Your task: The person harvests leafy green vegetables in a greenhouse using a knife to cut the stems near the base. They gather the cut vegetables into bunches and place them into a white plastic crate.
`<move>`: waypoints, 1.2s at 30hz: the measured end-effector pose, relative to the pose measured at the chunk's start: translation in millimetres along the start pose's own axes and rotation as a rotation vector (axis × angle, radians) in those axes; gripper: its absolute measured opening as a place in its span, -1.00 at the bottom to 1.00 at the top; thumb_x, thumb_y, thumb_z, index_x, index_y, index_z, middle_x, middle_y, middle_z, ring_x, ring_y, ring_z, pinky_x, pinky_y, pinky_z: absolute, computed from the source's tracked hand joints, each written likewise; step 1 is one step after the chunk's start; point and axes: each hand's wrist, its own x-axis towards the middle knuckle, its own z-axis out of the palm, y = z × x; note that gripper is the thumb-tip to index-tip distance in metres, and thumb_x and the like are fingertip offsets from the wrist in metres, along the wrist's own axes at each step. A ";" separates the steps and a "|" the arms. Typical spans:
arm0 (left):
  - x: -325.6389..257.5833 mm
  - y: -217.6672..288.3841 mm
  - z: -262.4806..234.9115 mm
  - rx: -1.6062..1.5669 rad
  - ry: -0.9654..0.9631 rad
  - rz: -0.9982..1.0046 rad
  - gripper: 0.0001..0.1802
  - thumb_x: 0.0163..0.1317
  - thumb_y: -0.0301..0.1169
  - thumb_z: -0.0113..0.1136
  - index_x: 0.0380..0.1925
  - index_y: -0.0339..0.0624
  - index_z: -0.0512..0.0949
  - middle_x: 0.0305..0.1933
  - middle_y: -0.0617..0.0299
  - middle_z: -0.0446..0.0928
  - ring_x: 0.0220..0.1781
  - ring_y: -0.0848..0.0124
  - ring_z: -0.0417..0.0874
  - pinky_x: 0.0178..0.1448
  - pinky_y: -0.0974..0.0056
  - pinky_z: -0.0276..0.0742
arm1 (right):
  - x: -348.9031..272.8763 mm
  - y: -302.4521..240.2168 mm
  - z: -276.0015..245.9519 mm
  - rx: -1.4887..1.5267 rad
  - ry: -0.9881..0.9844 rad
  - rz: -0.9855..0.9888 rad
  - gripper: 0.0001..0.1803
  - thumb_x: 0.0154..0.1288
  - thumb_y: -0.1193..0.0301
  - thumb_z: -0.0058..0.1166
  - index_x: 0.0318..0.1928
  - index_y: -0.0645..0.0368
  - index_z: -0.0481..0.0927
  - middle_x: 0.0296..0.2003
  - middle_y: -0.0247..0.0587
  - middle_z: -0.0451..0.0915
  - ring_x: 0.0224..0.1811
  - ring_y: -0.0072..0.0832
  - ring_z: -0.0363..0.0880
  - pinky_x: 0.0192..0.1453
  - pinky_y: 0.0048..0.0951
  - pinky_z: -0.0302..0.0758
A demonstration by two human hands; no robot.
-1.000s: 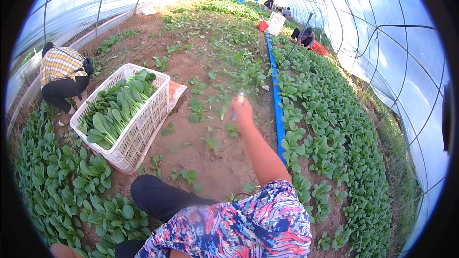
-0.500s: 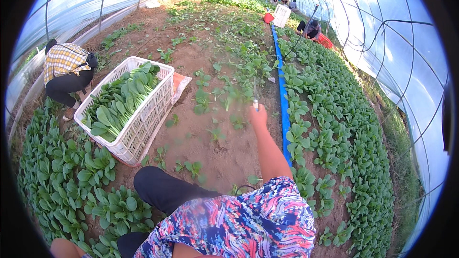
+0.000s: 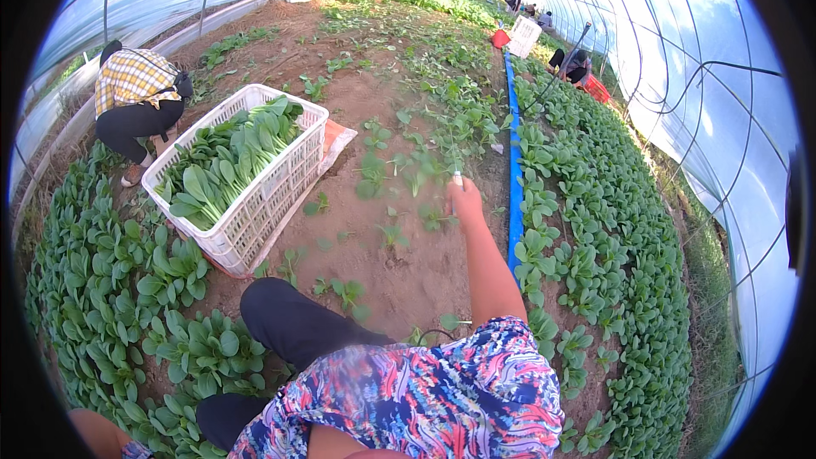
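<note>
While my right hand (image 3: 463, 199) is wrapped round a pale-handled tool (image 3: 458, 178), leafy plants (image 3: 463, 123) stand just beyond it and the crate (image 3: 274, 195) well to its left; I'd judge a firm, low, steady hold best. My left hand is out of sight.

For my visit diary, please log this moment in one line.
Left hand: out of view | Right hand: gripping partly white tool | Things: low green plants nearby | Rest: white crate of leafy greens, blue strip
</note>
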 end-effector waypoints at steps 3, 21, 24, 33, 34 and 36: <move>-1.8 1.0 2.1 -0.031 0.019 0.011 -0.69 0.13 -0.52 -0.08 -0.09 -0.38 0.37 -0.06 0.10 0.40 -0.03 0.38 0.44 0.09 0.29 0.31 | 19.6 -28.1 -28.6 -0.028 -0.070 -0.036 -0.85 0.13 0.36 -0.01 -0.35 0.18 0.41 -0.61 -0.34 0.40 -0.71 -0.58 0.37 -0.65 -0.52 0.29; 0.8 6.2 8.8 -0.027 0.001 0.013 -0.67 0.15 -0.49 -0.10 -0.08 -0.41 0.36 -0.04 0.07 0.41 0.00 0.36 0.43 0.12 0.28 0.30 | -47.8 -87.0 2.6 0.747 0.022 0.016 -0.86 0.15 0.40 -0.01 -0.35 0.14 0.34 -0.56 -0.29 0.39 -0.63 -0.51 0.39 -0.61 -0.47 0.39; 2.3 5.5 8.0 -0.010 0.003 0.007 -0.67 0.16 -0.48 -0.10 -0.07 -0.42 0.36 -0.03 0.06 0.41 0.01 0.36 0.43 0.13 0.27 0.30 | -46.4 -89.8 -0.3 0.696 0.028 -0.008 -0.87 0.14 0.40 -0.01 -0.36 0.13 0.34 -0.57 -0.30 0.39 -0.64 -0.51 0.39 -0.62 -0.47 0.39; 3.4 8.1 13.7 0.002 -0.010 0.000 -0.66 0.17 -0.47 -0.11 -0.06 -0.43 0.36 -0.02 0.05 0.41 0.02 0.35 0.43 0.15 0.27 0.30 | -38.0 -91.6 -22.7 0.714 0.221 -0.157 -0.90 0.16 0.41 -0.04 -0.35 0.13 0.35 -0.57 -0.35 0.38 -0.64 -0.55 0.39 -0.63 -0.53 0.37; 3.1 9.3 12.6 0.002 -0.010 -0.004 -0.66 0.17 -0.47 -0.11 -0.06 -0.43 0.36 -0.02 0.04 0.41 0.02 0.35 0.43 0.15 0.27 0.29 | -41.8 -81.2 -13.0 0.666 0.155 -0.105 -0.90 0.16 0.41 -0.04 -0.35 0.13 0.35 -0.57 -0.36 0.37 -0.64 -0.56 0.39 -0.63 -0.53 0.37; 3.3 9.7 11.8 0.006 -0.016 -0.013 -0.65 0.18 -0.46 -0.11 -0.06 -0.43 0.36 -0.01 0.04 0.41 0.03 0.35 0.43 0.15 0.26 0.29 | -48.9 -66.7 10.4 0.666 0.110 -0.042 -0.90 0.16 0.41 -0.04 -0.34 0.12 0.36 -0.57 -0.36 0.37 -0.64 -0.56 0.39 -0.64 -0.55 0.35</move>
